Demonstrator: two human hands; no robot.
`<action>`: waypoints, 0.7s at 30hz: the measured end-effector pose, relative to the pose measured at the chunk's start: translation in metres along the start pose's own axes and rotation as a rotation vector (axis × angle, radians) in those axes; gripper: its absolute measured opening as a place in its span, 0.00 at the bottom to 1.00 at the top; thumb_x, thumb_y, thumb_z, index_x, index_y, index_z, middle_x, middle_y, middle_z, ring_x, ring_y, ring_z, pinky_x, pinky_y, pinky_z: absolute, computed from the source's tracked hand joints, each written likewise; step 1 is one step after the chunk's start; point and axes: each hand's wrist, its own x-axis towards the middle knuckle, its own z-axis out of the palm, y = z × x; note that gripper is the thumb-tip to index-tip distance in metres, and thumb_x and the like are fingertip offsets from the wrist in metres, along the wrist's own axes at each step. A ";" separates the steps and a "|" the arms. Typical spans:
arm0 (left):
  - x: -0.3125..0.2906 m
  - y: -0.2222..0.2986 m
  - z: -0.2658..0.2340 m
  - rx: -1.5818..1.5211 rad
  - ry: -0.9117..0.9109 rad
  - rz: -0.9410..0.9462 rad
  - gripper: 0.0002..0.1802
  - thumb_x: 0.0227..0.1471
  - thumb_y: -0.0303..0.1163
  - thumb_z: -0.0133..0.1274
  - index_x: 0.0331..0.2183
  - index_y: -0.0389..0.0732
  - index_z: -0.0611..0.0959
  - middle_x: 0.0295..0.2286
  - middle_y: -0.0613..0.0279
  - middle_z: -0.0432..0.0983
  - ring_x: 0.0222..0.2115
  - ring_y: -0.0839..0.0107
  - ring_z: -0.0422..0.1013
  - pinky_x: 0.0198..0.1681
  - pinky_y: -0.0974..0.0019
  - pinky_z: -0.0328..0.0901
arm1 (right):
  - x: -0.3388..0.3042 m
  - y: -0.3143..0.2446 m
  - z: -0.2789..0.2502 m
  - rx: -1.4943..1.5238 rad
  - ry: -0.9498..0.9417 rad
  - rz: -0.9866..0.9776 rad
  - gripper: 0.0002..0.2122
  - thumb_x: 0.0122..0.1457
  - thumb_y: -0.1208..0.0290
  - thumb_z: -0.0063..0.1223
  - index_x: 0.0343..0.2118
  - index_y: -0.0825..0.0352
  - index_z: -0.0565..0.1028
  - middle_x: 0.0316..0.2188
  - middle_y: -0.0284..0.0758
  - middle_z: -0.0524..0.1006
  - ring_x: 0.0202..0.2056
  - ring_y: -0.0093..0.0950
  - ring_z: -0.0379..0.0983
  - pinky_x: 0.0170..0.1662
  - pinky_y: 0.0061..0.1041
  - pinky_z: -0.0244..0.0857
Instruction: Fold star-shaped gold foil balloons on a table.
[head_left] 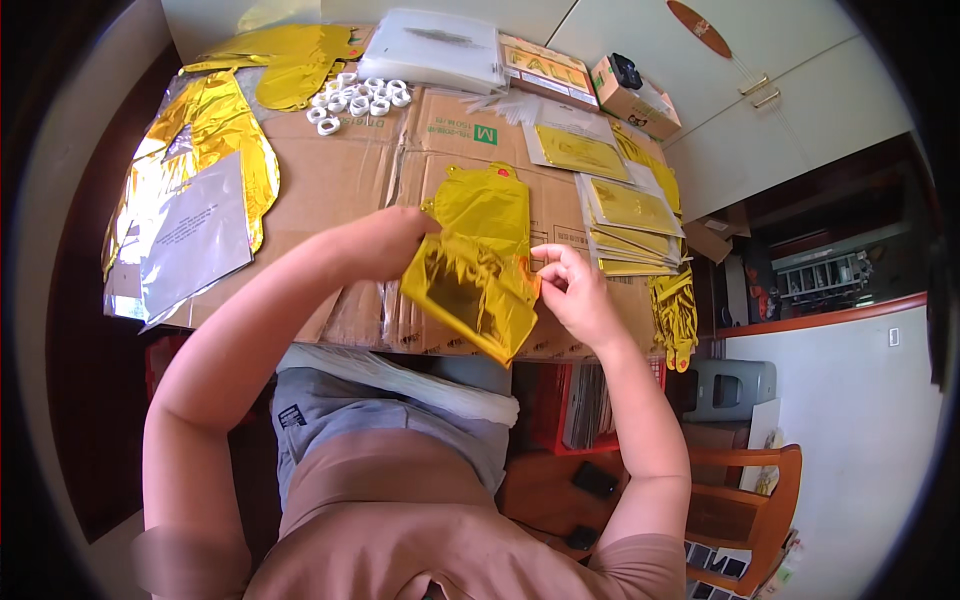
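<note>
A flat, uninflated gold foil balloon [484, 212] lies on the cardboard at the middle, its near part folded up and creased towards me. My left hand [392, 243] is closed on the left edge of that raised part, with its fingertips partly hidden. At the right edge my right hand [575, 292] pinches the foil between thumb and forefinger. Just to the right lies a fanned pile of clear packets [632, 212] with folded gold foil inside. Another gold foil packet [580, 153] sits behind the pile.
White ribbon rolls [360, 102] cluster at the back left, beside a stack of clear plastic bags [432, 50]. Larger gold foil balloons [258, 190] and a grey printed sheet [200, 225] cover the left side. A small carton [636, 98] stands at the back right. A wooden chair [785, 500] is lower right.
</note>
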 end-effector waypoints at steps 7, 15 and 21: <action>0.041 -0.022 -0.013 -0.231 -0.332 -0.159 0.17 0.64 0.34 0.47 0.45 0.32 0.82 0.39 0.55 0.84 0.27 0.72 0.82 0.23 0.74 0.67 | 0.026 0.006 -0.011 0.139 -0.119 0.257 0.15 0.56 0.81 0.56 0.48 0.71 0.74 0.27 0.30 0.80 0.26 0.17 0.73 0.31 0.21 0.67; 0.042 -0.007 -0.018 -0.184 -0.340 -0.360 0.20 0.67 0.41 0.42 0.43 0.36 0.82 0.37 0.61 0.85 0.26 0.78 0.82 0.18 0.78 0.60 | 0.026 0.003 -0.013 0.141 -0.139 0.264 0.21 0.55 0.81 0.56 0.54 0.68 0.70 0.27 0.31 0.79 0.27 0.17 0.72 0.32 0.19 0.66; 0.038 -0.014 -0.017 -0.242 -0.334 -0.317 0.14 0.64 0.32 0.44 0.40 0.36 0.83 0.34 0.60 0.85 0.28 0.75 0.82 0.23 0.75 0.62 | 0.005 0.004 0.000 0.045 -0.001 -0.058 0.34 0.53 0.85 0.56 0.65 0.60 0.64 0.27 0.33 0.79 0.27 0.21 0.74 0.33 0.22 0.67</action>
